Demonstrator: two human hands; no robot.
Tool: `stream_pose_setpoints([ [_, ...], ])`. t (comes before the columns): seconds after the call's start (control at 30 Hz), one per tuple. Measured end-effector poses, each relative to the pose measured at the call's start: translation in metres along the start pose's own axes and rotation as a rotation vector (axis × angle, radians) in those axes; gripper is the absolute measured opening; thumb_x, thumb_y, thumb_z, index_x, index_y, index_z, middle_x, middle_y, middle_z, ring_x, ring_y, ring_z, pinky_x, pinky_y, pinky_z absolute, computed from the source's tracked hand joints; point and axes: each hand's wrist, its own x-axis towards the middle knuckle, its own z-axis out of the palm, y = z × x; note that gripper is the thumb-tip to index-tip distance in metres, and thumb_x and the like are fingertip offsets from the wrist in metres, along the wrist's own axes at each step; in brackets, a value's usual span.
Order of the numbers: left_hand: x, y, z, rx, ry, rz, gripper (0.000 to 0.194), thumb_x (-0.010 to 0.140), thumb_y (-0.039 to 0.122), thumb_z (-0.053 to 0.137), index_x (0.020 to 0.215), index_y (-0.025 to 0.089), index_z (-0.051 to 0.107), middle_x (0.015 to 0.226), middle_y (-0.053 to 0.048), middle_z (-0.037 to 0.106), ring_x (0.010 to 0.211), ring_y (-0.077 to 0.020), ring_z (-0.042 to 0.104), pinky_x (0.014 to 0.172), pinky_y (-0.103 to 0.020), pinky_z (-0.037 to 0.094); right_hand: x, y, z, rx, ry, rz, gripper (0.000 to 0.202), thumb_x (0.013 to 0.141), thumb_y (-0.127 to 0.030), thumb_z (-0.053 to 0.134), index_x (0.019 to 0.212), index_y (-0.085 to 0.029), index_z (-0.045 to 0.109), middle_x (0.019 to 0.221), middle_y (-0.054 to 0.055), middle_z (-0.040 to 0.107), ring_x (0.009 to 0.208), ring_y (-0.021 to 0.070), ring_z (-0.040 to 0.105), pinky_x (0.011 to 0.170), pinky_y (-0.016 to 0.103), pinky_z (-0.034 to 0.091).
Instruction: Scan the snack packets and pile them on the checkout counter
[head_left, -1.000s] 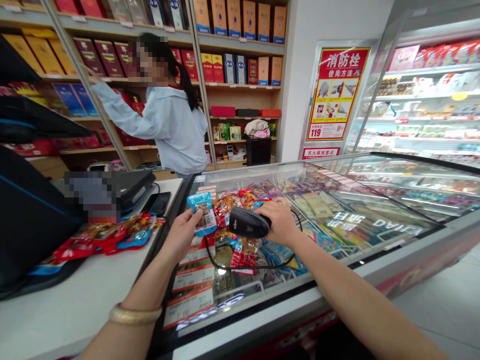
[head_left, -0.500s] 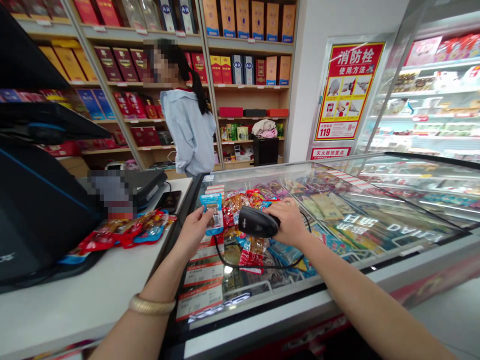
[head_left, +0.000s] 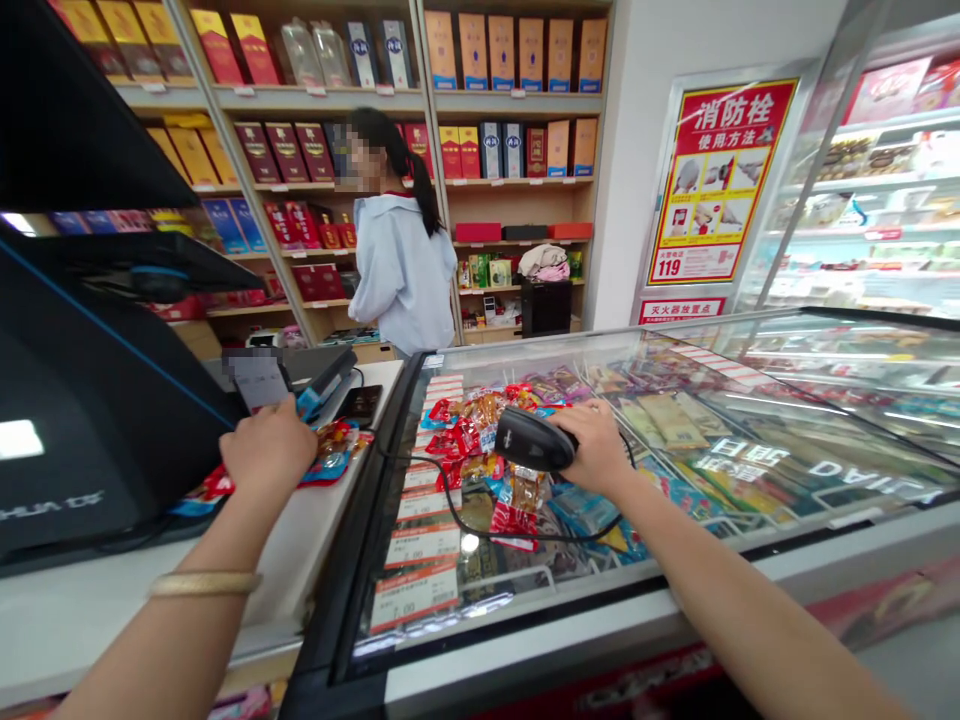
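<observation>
My right hand (head_left: pixel 596 445) is wrapped round the handle of a black barcode scanner (head_left: pixel 532 438), held over the glass freezer lid. Beneath and beside the scanner lie several red and blue snack packets (head_left: pixel 465 425); its cable loops over the glass. On the white counter at the left, my left hand (head_left: pixel 270 440) is over another pile of snack packets (head_left: pixel 337 450). Its fingers are curled, and the edge of a blue packet (head_left: pixel 307 402) shows at them. The fingertips are mostly hidden behind the hand.
A black register (head_left: pixel 90 420) stands at the left. Behind my left hand are a dark device (head_left: pixel 330 375) and a phone (head_left: pixel 361 404) on the counter. The freezer (head_left: pixel 525 625) spans the front right. A person (head_left: pixel 405 260) stands by shelves of boxes (head_left: pixel 517 100).
My left hand has moved left from the freezer to the counter pile, carrying the blue packet. My right hand still holds the scanner. The view has shifted slightly left.
</observation>
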Motion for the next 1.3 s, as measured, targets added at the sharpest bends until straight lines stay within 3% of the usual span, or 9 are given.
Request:
stream_pose_setpoints([
  [0.13, 0.006, -0.023, 0.018, -0.005, -0.105, -0.083, 0.006, 0.076, 0.025, 0.06, 0.074, 0.021, 0.063, 0.096, -0.02, 0.07, 0.11, -0.0486, 0.063, 0.089, -0.064, 0.043, 0.0, 0.002, 0.002, -0.001, 0.021, 0.002, 0.023, 0.07, -0.026, 0.065, 0.092, -0.024, 0.073, 0.088, 0.004, 0.078, 0.083, 0.0221, 0.064, 0.088, 0.04, 0.03],
  [0.23, -0.002, -0.014, 0.018, -0.004, -0.056, -0.063, 0.023, 0.08, 0.03, 0.058, 0.096, 0.019, 0.07, 0.115, -0.02, 0.069, 0.117, -0.0468, 0.059, 0.093, -0.064, 0.044, 0.0, 0.004, 0.002, -0.022, 0.034, 0.022, 0.023, 0.07, -0.027, 0.065, 0.091, -0.024, 0.073, 0.086, 0.005, 0.078, 0.082, 0.0224, 0.063, 0.088, 0.04, 0.031],
  [0.33, -0.014, 0.018, 0.015, -0.066, 0.005, 0.025, 0.047, 0.087, 0.035, 0.051, 0.126, 0.015, 0.067, 0.134, -0.023, 0.063, 0.121, -0.0439, 0.058, 0.098, -0.06, 0.046, 0.001, 0.006, 0.003, -0.051, 0.079, 0.056, 0.024, 0.071, -0.03, 0.066, 0.092, -0.023, 0.073, 0.084, 0.006, 0.077, 0.081, 0.023, 0.062, 0.087, 0.04, 0.031],
  [0.5, -0.033, 0.097, 0.03, -0.396, -0.226, 0.178, 0.047, 0.087, 0.043, 0.055, 0.12, 0.015, 0.072, 0.118, -0.017, 0.072, 0.111, -0.0319, 0.067, 0.099, -0.041, 0.05, 0.001, 0.01, 0.003, -0.088, 0.145, 0.108, 0.022, 0.074, -0.035, 0.068, 0.091, -0.023, 0.072, 0.084, 0.006, 0.076, 0.082, 0.0236, 0.063, 0.085, 0.039, 0.031],
  [0.73, -0.072, 0.173, 0.048, -0.493, -0.351, 0.225, 0.065, 0.084, 0.05, 0.068, 0.139, 0.016, 0.058, 0.127, -0.017, 0.071, 0.121, -0.0329, 0.065, 0.1, -0.041, 0.049, 0.001, 0.011, 0.005, -0.083, 0.122, 0.105, 0.02, 0.073, -0.034, 0.071, 0.09, -0.024, 0.072, 0.086, 0.005, 0.077, 0.083, 0.0237, 0.064, 0.085, 0.039, 0.03],
  [0.93, -0.088, 0.181, 0.051, -0.497, -0.257, 0.229, 0.067, 0.08, 0.038, 0.073, 0.142, 0.019, 0.055, 0.132, -0.017, 0.068, 0.125, -0.0382, 0.06, 0.106, -0.053, 0.044, 0.002, 0.01, 0.003, -0.083, 0.101, 0.108, 0.024, 0.073, -0.038, 0.072, 0.091, -0.023, 0.072, 0.083, 0.005, 0.077, 0.08, 0.0234, 0.063, 0.084, 0.039, 0.031],
  [1.1, -0.088, 0.173, 0.058, -0.885, -0.236, 0.211, 0.063, 0.07, 0.015, 0.072, 0.131, 0.021, 0.06, 0.111, -0.01, 0.07, 0.108, -0.0284, 0.066, 0.103, -0.046, 0.049, 0.001, 0.011, 0.003, -0.078, 0.102, 0.11, 0.023, 0.075, -0.039, 0.071, 0.091, -0.023, 0.072, 0.085, 0.005, 0.076, 0.082, 0.0236, 0.064, 0.085, 0.039, 0.031],
  [1.2, -0.087, 0.172, 0.056, -1.083, -0.168, 0.177, 0.058, 0.062, 0.008, 0.071, 0.118, 0.022, 0.064, 0.116, -0.01, 0.066, 0.115, -0.0286, 0.062, 0.102, -0.042, 0.049, 0.0, 0.012, 0.004, -0.102, 0.081, 0.119, 0.024, 0.075, -0.04, 0.071, 0.092, -0.023, 0.072, 0.087, 0.006, 0.077, 0.083, 0.0244, 0.064, 0.086, 0.039, 0.032],
  [1.3, -0.085, 0.172, 0.047, -1.27, -0.192, 0.019, 0.051, 0.059, 0.009, 0.07, 0.108, 0.022, 0.065, 0.11, -0.008, 0.066, 0.105, -0.0255, 0.063, 0.089, -0.035, 0.052, -0.001, 0.013, 0.005, -0.127, 0.051, 0.127, 0.025, 0.076, -0.04, 0.072, 0.095, -0.023, 0.073, 0.09, 0.006, 0.077, 0.086, 0.0249, 0.064, 0.087, 0.039, 0.032],
])
